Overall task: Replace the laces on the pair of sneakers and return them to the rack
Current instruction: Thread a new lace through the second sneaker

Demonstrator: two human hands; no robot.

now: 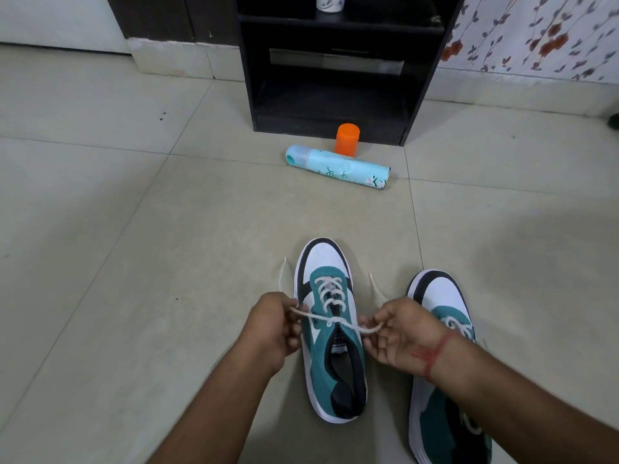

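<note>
Both hands pinch the white woven lace [338, 321]: left hand [273, 333] and right hand [398, 333] pull its ends apart across a knot. Between them stands the teal, white and black sneaker [331, 333]; its twin [442, 363] lies under the right wrist, on smooth tiled floor [134, 229].

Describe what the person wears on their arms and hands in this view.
Both forearms are bare, with no sleeves in view and no gloves. The left hand shows no ring, watch or band. The right hand has a red thread wound round the wrist in several strands; no rings are visible on its fingers.
</note>
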